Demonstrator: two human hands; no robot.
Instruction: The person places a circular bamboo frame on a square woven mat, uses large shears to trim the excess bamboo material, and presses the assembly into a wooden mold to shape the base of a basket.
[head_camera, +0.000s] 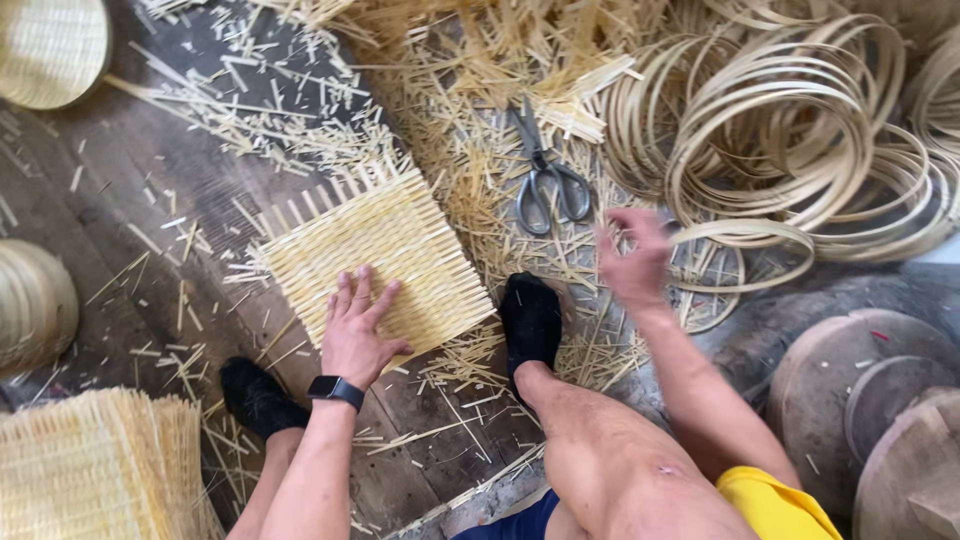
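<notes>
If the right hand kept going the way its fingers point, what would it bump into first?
Probably the scissors. The right hand is blurred, its fingers aimed up and left over the bamboo scraps, though height above them is unclear.

Left hand (355, 325) flat, fingers spread, right hand (634, 262) raised, loosely open, blurred

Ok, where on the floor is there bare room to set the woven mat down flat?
The barest patch is the dark floor left of the woven mat, between the two round baskets, with only scattered slivers. A smaller strip lies below the left hand, between the feet. It is crowded above and right: cuttings around the scissors, and bamboo hoops by the right hand.
</notes>
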